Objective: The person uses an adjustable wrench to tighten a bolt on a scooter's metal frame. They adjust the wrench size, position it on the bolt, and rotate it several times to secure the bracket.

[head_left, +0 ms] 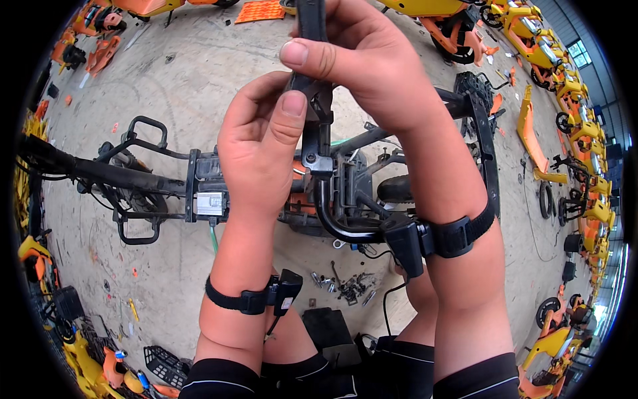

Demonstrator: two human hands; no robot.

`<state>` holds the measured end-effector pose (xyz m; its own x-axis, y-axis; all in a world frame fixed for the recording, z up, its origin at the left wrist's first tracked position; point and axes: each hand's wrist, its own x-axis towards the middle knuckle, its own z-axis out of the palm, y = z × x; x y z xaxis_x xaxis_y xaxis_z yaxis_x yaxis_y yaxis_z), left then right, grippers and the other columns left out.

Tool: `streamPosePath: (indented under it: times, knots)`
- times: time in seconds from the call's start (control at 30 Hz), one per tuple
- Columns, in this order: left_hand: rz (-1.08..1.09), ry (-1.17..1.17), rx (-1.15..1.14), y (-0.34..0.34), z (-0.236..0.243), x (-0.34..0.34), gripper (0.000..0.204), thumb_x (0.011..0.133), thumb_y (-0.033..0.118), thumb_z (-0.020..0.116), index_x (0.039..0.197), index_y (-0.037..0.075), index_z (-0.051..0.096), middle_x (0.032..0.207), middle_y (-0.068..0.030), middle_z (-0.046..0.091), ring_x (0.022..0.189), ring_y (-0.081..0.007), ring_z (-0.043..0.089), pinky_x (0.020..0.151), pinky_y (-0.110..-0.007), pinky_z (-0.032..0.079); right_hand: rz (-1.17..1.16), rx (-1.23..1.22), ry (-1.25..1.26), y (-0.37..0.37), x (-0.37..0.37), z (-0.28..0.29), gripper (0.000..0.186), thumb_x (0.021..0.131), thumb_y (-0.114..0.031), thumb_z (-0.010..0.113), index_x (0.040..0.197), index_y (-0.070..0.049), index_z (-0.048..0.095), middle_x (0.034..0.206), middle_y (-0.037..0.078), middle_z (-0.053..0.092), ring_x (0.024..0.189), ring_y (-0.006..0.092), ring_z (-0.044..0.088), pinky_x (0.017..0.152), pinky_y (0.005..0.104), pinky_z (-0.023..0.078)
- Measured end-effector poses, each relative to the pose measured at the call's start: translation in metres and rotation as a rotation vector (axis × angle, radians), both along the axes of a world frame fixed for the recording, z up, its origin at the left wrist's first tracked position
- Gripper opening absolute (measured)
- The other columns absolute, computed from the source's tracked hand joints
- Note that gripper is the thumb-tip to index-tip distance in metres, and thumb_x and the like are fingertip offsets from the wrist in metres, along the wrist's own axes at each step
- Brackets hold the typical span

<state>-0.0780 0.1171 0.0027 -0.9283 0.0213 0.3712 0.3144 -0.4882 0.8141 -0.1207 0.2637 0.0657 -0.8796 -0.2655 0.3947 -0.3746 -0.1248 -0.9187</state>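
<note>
Close in front of me, at the top centre, both hands hold up a bent black metal tube (323, 203) with a small bolted bracket. My left hand (256, 143) is closed around its upper part, thumb on the near side and fingers curled behind. Just above it, my right hand (372, 73) grips the flat black upper end (311, 23), its thumb pressed across the front. The tube's lower end curves right towards my right forearm. Behind my hands and the tube stands a stripped scooter frame (173, 185) with black bars, partly hidden by my arms.
Small loose bolts and metal parts (352, 289) lie on the concrete floor near my knees, beside a black flat piece (325, 327). Yellow scooters (588, 133) line the right side. A black basket (165, 364) sits lower left; an orange panel (259, 11) lies beyond.
</note>
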Motion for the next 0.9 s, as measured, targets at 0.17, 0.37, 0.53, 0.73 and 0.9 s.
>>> streamPosePath:
  times: [0.17, 0.37, 0.53, 0.73, 0.9]
  knots:
    - [0.063, 0.003, -0.088, 0.002, -0.001, 0.001, 0.038, 0.094, 0.006, 0.073, 0.126, -0.006, 0.056, 0.114, -0.0111, 0.068, 0.103, -0.0129, 0.064, 0.089, -0.026, 0.054, 0.133, -0.219, -0.171, 0.004, -0.01, 0.0, 0.035, 0.088, -0.005, 0.08, 0.118, -0.002, 0.06, 0.094, 0.001, 0.066, 0.088, 0.0114, 0.066, 0.078, 0.0273, 0.056]
    - [0.08, -0.047, -0.056, 0.007, 0.001, -0.003, 0.036, 0.095, 0.002, 0.071, 0.127, -0.006, 0.056, 0.114, -0.012, 0.069, 0.104, -0.0135, 0.065, 0.09, -0.026, 0.054, 0.11, -0.086, -0.048, 0.01, -0.009, 0.0, 0.034, 0.089, -0.012, 0.08, 0.116, -0.002, 0.061, 0.092, 0.001, 0.067, 0.085, 0.0103, 0.065, 0.076, 0.0264, 0.054]
    - [0.057, -0.044, -0.086, 0.004, -0.002, -0.008, 0.033, 0.099, 0.007, 0.068, 0.127, -0.007, 0.059, 0.114, -0.0114, 0.07, 0.104, -0.0146, 0.066, 0.095, -0.028, 0.051, 0.109, 0.02, -0.057, 0.011, 0.005, 0.011, 0.034, 0.094, -0.019, 0.074, 0.122, -0.002, 0.067, 0.102, 0.004, 0.071, 0.094, 0.0108, 0.065, 0.082, 0.0278, 0.053]
    - [-0.038, -0.025, -0.045, 0.002, -0.005, -0.015, 0.036, 0.101, 0.01, 0.063, 0.132, -0.007, 0.058, 0.117, -0.0122, 0.069, 0.107, -0.0162, 0.065, 0.097, -0.03, 0.051, 0.32, 0.045, -0.052, 0.022, 0.009, 0.013, 0.038, 0.095, -0.008, 0.067, 0.131, 0.001, 0.063, 0.118, 0.008, 0.07, 0.105, 0.015, 0.065, 0.092, 0.0301, 0.052]
    - [-0.114, -0.124, 0.047, 0.003, -0.008, -0.015, 0.037, 0.102, 0.01, 0.059, 0.136, -0.004, 0.058, 0.127, -0.0124, 0.064, 0.113, -0.0184, 0.063, 0.101, -0.034, 0.049, 0.307, 0.13, -0.008, 0.018, 0.013, 0.019, 0.038, 0.087, -0.008, 0.077, 0.123, 0.001, 0.069, 0.111, 0.008, 0.071, 0.102, 0.0149, 0.065, 0.092, 0.0301, 0.053]
